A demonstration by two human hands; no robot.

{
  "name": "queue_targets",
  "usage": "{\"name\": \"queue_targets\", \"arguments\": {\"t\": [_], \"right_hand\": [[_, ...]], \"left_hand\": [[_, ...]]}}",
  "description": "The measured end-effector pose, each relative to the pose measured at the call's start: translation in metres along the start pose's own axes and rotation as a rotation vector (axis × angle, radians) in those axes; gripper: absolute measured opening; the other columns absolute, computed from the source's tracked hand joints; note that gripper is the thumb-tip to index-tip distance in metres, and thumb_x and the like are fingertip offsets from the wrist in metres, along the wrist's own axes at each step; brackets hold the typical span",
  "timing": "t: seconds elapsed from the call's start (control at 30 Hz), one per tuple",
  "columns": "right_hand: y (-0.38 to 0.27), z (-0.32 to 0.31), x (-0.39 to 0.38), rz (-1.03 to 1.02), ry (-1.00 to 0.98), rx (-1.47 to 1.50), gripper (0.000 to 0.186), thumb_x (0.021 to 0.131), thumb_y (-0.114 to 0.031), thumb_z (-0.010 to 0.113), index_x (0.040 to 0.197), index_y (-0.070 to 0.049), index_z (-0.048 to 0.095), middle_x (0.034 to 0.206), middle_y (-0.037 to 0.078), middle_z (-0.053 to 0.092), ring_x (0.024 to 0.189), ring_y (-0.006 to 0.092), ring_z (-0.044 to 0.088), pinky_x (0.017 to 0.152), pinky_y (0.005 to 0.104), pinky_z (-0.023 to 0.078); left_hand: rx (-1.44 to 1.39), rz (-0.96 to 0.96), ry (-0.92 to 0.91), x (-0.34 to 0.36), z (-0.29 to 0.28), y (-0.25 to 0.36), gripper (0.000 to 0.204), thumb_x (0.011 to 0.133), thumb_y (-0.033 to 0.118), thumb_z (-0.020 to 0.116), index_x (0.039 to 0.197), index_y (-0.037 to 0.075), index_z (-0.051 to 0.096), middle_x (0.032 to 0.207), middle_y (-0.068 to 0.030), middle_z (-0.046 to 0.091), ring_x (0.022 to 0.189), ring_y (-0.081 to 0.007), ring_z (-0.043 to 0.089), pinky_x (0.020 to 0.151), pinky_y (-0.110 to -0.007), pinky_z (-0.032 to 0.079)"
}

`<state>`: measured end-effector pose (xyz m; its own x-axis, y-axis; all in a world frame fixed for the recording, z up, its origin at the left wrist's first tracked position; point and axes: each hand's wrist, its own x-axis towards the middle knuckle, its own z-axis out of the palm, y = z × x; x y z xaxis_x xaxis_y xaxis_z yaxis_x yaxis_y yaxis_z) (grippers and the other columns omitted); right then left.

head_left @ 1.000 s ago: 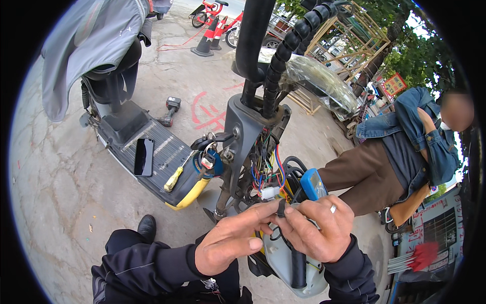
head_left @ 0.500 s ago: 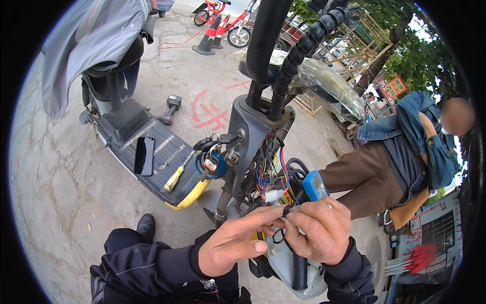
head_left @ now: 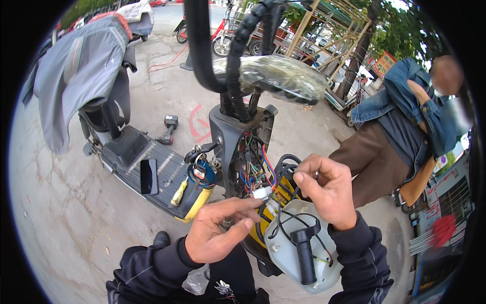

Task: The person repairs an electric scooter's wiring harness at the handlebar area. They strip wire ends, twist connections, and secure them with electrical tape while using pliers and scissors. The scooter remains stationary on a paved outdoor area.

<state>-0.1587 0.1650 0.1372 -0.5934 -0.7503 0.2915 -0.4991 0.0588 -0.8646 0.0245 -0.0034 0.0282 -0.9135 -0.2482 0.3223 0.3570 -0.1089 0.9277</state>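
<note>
My left hand (head_left: pixel 217 230) is open, its index finger stretched toward a white plug connector (head_left: pixel 262 192) and its thumb apart. My right hand (head_left: pixel 329 190) is higher up, thumb and forefinger pinched on a thin black cable (head_left: pixel 295 193); the exact grip is partly hidden. Coloured wires (head_left: pixel 268 164) spill from the opened front column (head_left: pixel 225 134) of an electric scooter. Below the hands, a pale grey shell panel (head_left: pixel 288 253) lies inner side up, bearing a black handlebar grip (head_left: pixel 305 256) with its leads. Yellow bodywork (head_left: pixel 255 235) shows behind it.
The footboard carries a phone (head_left: pixel 149 177), a yellow-handled screwdriver (head_left: pixel 179 191) and a blue roll (head_left: pixel 202 173) by hanging keys. A power drill (head_left: pixel 168 129) lies on the ground beyond. A seated person (head_left: pixel 390 126) with folded arms is at right. Plastic-wrapped handlebar parts (head_left: pixel 283 78) overhang the column.
My hands have parted: the right moved up, away from the left, which shifted slightly left and lower. The blue device beside the right hand is no longer seen. The view has shifted.
</note>
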Motion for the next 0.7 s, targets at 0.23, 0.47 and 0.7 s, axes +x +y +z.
{"name": "queue_targets", "arguments": {"t": [0.23,0.47,0.7], "right_hand": [[0.002,-0.003,0.020,0.057,-0.042,0.001,0.012,0.098,-0.009,0.078,0.099,0.003,0.076,0.084,-0.003,0.071,0.071,0.0011,0.053,0.062,0.0218,0.043],[-0.008,0.006,0.031,0.113,-0.138,0.000,0.014,0.098,-0.009,0.077,0.100,0.005,0.076,0.085,0.000,0.072,0.072,0.0029,0.058,0.063,0.0231,0.046],[0.000,0.007,0.037,0.149,-0.233,0.084,0.014,0.101,-0.007,0.075,0.107,0.006,0.074,0.097,0.007,0.076,0.075,0.0068,0.064,0.067,0.0241,0.052]], "left_hand": [[0.113,0.006,0.174,0.014,-0.001,0.004,0.037,0.105,0.004,0.066,0.139,-0.012,0.065,0.084,-0.0015,0.068,0.076,-0.0050,0.059,0.069,-0.023,0.047],[0.103,-0.050,0.192,0.026,0.003,0.006,0.037,0.105,0.003,0.067,0.138,-0.013,0.064,0.072,0.0026,0.062,0.064,-0.0013,0.053,0.057,-0.021,0.040],[0.175,0.010,0.256,0.034,0.005,0.001,0.033,0.105,0.002,0.065,0.134,-0.011,0.067,0.066,0.0032,0.061,0.059,-0.0003,0.052,0.055,-0.021,0.039]]}}
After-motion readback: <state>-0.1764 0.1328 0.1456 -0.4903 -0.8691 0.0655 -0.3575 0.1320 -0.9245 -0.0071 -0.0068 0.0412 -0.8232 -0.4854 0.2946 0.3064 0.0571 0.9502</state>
